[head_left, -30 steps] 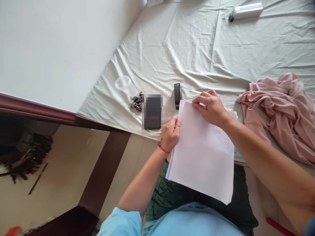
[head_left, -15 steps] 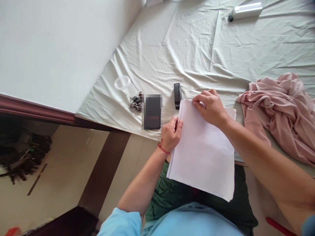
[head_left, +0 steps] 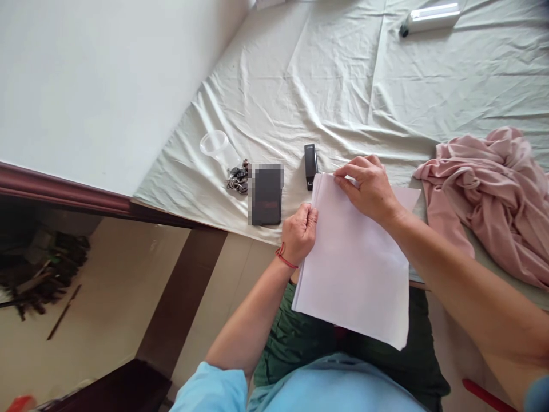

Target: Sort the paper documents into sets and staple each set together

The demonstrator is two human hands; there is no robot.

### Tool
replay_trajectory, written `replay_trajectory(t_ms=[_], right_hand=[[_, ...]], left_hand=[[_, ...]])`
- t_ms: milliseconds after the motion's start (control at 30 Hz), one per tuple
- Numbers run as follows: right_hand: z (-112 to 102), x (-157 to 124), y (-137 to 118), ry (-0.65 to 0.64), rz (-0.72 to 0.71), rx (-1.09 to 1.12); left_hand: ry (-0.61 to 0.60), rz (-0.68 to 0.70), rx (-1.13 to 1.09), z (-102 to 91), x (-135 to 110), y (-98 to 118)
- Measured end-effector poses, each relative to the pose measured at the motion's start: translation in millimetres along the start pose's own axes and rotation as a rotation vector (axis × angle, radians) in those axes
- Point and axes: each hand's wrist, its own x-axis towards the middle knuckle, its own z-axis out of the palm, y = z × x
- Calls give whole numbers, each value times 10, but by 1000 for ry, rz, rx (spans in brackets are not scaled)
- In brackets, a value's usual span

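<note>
White sheets of paper [head_left: 355,274] lie in a stack over my lap and the near edge of the cloth-covered surface. My left hand [head_left: 299,232], with a red string at the wrist, grips the stack's left edge, thumb on top. At the far edge, my right hand [head_left: 366,186] pinches the paper between thumb and fingers. A black stapler-like object [head_left: 310,166] lies just beyond the stack's far left corner. Left of it is a dark phone-like slab [head_left: 268,197], partly blurred out.
A bunch of keys [head_left: 237,180] and a clear plastic cup [head_left: 218,147] lie left of the dark slab. Crumpled pink cloth [head_left: 484,194] lies at the right. A white box-shaped device [head_left: 433,20] sits far back on the pale green sheet [head_left: 334,74]. A white wall [head_left: 86,86] stands left.
A corner of paper at the far right of the stack now sticks out farther to the right. Both hands keep nearly the same place and grip.
</note>
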Motion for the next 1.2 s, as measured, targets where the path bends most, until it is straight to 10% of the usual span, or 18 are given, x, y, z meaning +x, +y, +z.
replay_trajectory(t_ms=[1200], right_hand=[[-115,17,-190,-10,-127,-186]], left_hand=[[-16,-27,-9,4,-3,-16]])
